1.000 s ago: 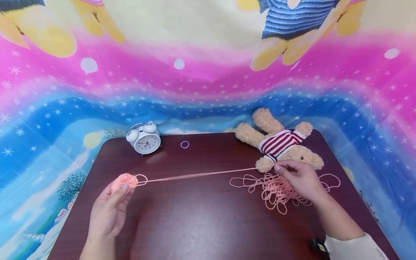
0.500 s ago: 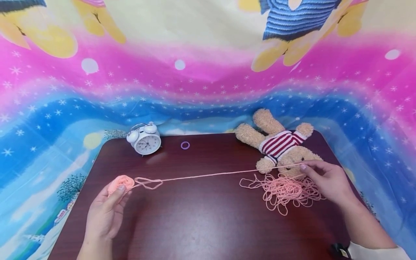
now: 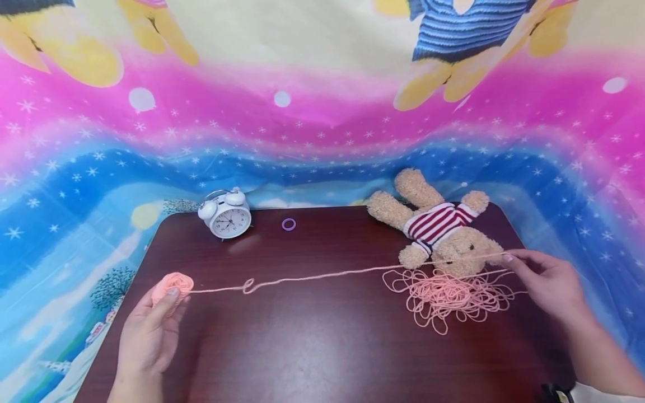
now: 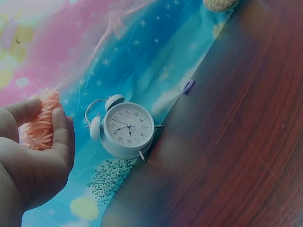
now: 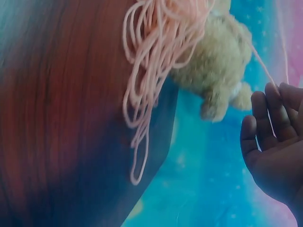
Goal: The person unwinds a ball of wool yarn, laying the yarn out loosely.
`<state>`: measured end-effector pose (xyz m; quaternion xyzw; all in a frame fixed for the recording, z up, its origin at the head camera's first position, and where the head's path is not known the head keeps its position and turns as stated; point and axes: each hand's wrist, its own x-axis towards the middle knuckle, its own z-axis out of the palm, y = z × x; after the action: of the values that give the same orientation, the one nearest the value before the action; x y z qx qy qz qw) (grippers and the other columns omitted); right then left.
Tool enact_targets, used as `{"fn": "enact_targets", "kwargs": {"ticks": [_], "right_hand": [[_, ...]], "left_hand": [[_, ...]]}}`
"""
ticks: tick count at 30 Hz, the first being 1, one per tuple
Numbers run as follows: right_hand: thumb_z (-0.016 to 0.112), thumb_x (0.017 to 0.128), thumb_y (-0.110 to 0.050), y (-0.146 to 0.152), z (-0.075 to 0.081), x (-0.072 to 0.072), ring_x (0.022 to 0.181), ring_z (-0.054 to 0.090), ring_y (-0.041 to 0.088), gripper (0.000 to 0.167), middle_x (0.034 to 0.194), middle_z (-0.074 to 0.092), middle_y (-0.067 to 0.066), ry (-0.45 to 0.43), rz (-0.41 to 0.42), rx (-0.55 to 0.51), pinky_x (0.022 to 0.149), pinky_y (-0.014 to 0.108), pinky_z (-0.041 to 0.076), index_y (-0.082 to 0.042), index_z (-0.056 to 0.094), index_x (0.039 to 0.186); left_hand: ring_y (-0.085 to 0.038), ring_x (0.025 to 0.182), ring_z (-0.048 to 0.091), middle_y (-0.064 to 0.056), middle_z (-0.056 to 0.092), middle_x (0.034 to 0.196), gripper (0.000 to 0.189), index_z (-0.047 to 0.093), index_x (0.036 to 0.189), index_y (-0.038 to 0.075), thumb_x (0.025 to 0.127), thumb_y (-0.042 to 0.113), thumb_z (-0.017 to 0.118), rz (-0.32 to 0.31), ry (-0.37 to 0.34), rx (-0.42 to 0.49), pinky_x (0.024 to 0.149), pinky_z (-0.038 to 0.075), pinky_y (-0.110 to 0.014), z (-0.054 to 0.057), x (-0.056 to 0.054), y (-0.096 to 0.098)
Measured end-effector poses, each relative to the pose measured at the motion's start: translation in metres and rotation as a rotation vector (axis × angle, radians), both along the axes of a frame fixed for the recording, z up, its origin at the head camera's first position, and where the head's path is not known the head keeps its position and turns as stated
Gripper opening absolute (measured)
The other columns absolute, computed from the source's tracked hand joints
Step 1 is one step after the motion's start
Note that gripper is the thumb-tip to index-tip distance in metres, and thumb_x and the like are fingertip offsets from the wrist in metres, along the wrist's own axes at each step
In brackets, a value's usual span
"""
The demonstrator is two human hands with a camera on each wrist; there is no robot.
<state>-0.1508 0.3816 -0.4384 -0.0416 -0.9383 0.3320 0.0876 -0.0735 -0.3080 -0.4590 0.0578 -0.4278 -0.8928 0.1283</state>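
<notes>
My left hand (image 3: 151, 336) grips a small ball of peach yarn (image 3: 173, 284) at the left of the head view, thumb across its front. From the ball a strand of yarn (image 3: 322, 275) runs across above the table, with a small curl near its left part. Its other end reaches my right hand (image 3: 549, 282), which pinches it between thumb and forefinger at the far right. A loose tangle of the same yarn (image 3: 453, 296) lies on the table just left of that hand. In the left wrist view, fingers and thumb hold the ball from both sides.
A teddy bear (image 3: 435, 224) in a red-and-white striped top lies at the back right, its head against the tangle. A white twin-bell alarm clock (image 3: 229, 218) stands at the back left of the dark wooden table (image 3: 312, 347). Beside it lies a purple ring (image 3: 289, 224).
My right hand has moved right and my left hand slightly left, drawing the strand longer between them. The loop by the ball has shrunk to a small curl farther along the strand.
</notes>
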Motion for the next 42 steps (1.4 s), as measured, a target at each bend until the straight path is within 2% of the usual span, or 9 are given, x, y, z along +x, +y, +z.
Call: {"fn": "enact_targets", "kwargs": {"ticks": [4,8,15,22,27,30,35,38,42], "right_hand": [[0.071,0.099,-0.042,0.017,-0.003,0.003,0.073,0.048,-0.009,0.033,0.090,0.054,-0.042,-0.006,-0.052,-0.008,0.055,0.025,0.040,-0.015,0.077,0.116],[0.069,0.098,-0.047,0.032,-0.004,0.007,0.089,0.039,-0.023,0.039,0.092,0.049,-0.049,-0.034,-0.118,0.016,0.067,0.017,0.039,-0.014,0.076,0.118],[0.063,0.102,-0.046,0.061,-0.011,0.007,0.067,0.051,-0.018,0.046,0.074,0.056,-0.044,-0.063,-0.202,-0.016,0.055,0.017,0.044,-0.005,0.073,0.122],[0.058,0.104,-0.048,0.078,-0.020,0.006,0.065,0.051,-0.018,0.059,0.070,0.053,-0.044,-0.117,-0.333,-0.091,0.053,0.015,0.046,0.005,0.065,0.129],[0.059,0.105,-0.040,0.083,-0.025,0.006,0.063,0.055,-0.017,0.023,0.069,0.057,-0.040,-0.113,-0.380,-0.246,0.053,0.011,0.046,-0.022,0.074,0.108],[0.061,0.105,-0.037,0.080,-0.029,0.006,0.064,0.059,-0.015,0.010,0.071,0.060,-0.039,-0.126,-0.350,-0.317,0.054,0.010,0.048,-0.035,0.070,0.100],[0.066,0.101,-0.043,0.068,-0.036,0.005,0.073,0.058,-0.015,0.029,0.081,0.064,-0.036,-0.149,-0.190,-0.165,0.061,0.012,0.047,-0.018,0.078,0.112],[0.066,0.101,-0.046,0.055,-0.036,0.004,0.101,0.068,0.012,0.044,0.109,0.077,-0.005,-0.162,-0.102,-0.065,0.075,0.019,0.045,-0.009,0.075,0.122],[0.065,0.102,-0.044,0.029,-0.033,0.006,0.122,0.054,0.051,0.046,0.138,0.059,0.032,-0.153,0.013,0.035,0.077,0.027,0.041,-0.004,0.072,0.125]], "left_hand": [[-0.018,0.098,0.073,-0.013,0.075,0.113,0.032,0.068,0.126,-0.005,0.104,-0.012,0.047,0.008,0.001,0.029,0.087,0.060,-0.027,0.000,0.002,-0.005],[-0.018,0.099,0.073,-0.013,0.074,0.114,0.032,0.067,0.128,-0.005,0.104,-0.012,0.046,0.005,0.011,0.017,0.088,0.060,-0.027,0.000,0.003,-0.008],[-0.018,0.098,0.073,-0.013,0.074,0.113,0.031,0.067,0.127,-0.005,0.105,-0.011,0.046,0.001,0.013,0.035,0.086,0.060,-0.027,0.000,0.004,-0.011],[-0.019,0.100,0.073,-0.013,0.074,0.113,0.029,0.068,0.125,-0.005,0.105,-0.009,0.046,0.017,0.014,0.038,0.085,0.060,-0.026,0.001,0.003,-0.012],[-0.020,0.099,0.074,-0.013,0.074,0.112,0.030,0.068,0.124,-0.006,0.105,-0.010,0.046,0.018,0.024,0.059,0.085,0.060,-0.027,0.002,0.003,-0.012],[-0.020,0.098,0.074,-0.014,0.074,0.111,0.029,0.069,0.123,-0.006,0.105,-0.010,0.046,0.025,0.029,0.067,0.085,0.060,-0.027,0.001,0.004,-0.012],[-0.019,0.098,0.074,-0.014,0.075,0.110,0.029,0.069,0.123,-0.006,0.105,-0.009,0.046,0.026,0.032,0.064,0.085,0.060,-0.027,0.000,0.006,-0.010],[-0.019,0.098,0.074,-0.014,0.075,0.110,0.029,0.069,0.123,-0.006,0.105,-0.009,0.046,0.017,0.027,0.064,0.086,0.060,-0.027,-0.001,0.006,-0.008],[-0.018,0.099,0.074,-0.013,0.075,0.111,0.030,0.069,0.124,-0.005,0.105,-0.009,0.046,0.008,0.018,0.047,0.086,0.060,-0.026,-0.001,0.005,-0.004]]}}
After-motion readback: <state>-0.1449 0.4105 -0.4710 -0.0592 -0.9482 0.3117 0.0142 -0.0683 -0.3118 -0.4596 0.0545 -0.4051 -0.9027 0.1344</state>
